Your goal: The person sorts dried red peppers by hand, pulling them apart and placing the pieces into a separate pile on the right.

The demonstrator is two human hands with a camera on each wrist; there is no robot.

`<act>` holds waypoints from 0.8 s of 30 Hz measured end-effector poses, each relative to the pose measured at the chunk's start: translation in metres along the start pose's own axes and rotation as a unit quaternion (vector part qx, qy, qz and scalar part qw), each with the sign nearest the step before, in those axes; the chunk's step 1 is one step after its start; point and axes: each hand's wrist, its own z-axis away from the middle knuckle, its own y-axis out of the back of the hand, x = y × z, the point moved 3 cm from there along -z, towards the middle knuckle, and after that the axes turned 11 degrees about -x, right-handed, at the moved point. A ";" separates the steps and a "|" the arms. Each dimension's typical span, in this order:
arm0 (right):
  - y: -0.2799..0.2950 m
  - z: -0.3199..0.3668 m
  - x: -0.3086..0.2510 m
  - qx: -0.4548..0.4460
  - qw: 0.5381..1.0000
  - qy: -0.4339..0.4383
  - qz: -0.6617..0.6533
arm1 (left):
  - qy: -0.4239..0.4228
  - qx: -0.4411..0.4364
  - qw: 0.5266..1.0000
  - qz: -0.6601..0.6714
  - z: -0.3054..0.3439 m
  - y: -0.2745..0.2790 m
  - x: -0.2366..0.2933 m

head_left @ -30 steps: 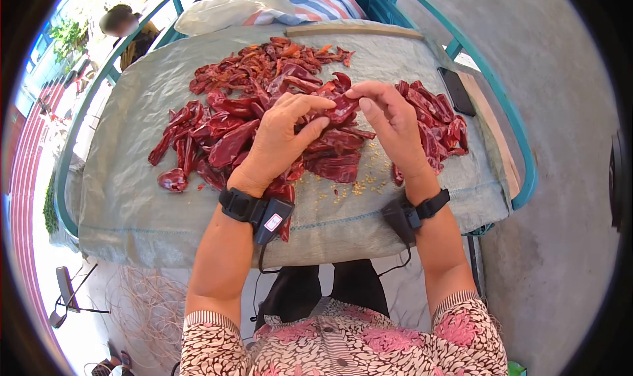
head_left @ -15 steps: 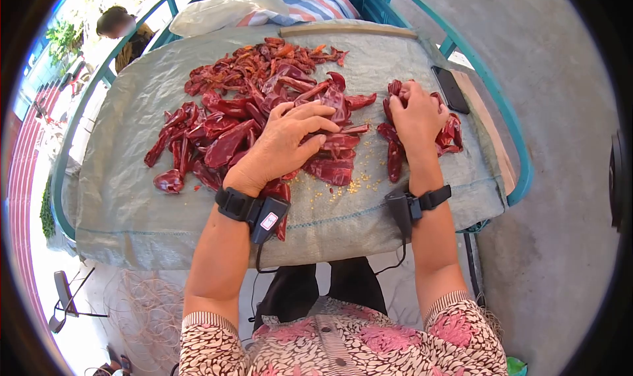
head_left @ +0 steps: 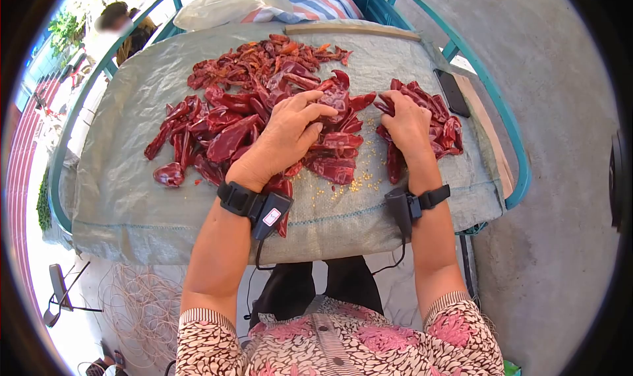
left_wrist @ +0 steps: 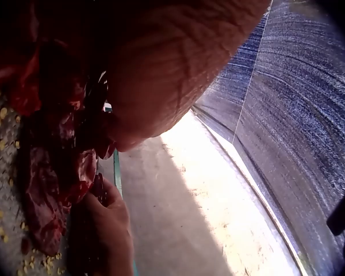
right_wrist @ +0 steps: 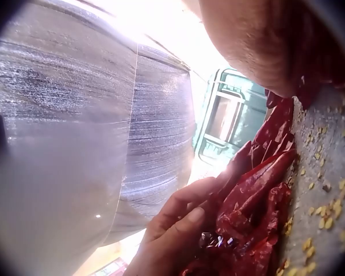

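In the head view a heap of glossy dried red peppers (head_left: 227, 142) lies in the middle of the cloth. My left hand (head_left: 290, 128) rests over its right side, fingers loosely bent and apart, thumb lower down. To its right, my right hand (head_left: 409, 122) is at the left edge of a smaller pile of red peppers (head_left: 448, 138). Dark red tips of a pepper (head_left: 381, 105) stick out between its thumb and fingers. Low in the left wrist view, the right hand (left_wrist: 112, 224) shows at that pile. The left hand (right_wrist: 178, 221) lies against peppers in the right wrist view.
Smaller, more orange-red pieces (head_left: 237, 66) lie behind the heap. Yellow seeds (head_left: 359, 183) are scattered on the cloth (head_left: 132, 198). A phone (head_left: 452, 92) lies by the right edge, inside the teal rail (head_left: 511, 138). A person (head_left: 128, 33) is beyond the rail at left.
Both hands worked together on a pepper over the heap. The right hand then went to the right pile and has shifted slightly left along it. The left hand settled lower on the heap.
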 end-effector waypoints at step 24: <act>0.035 0.026 -0.068 0.125 0.873 0.269 -0.386 | 0.063 0.010 0.983 0.174 -0.001 0.013 0.019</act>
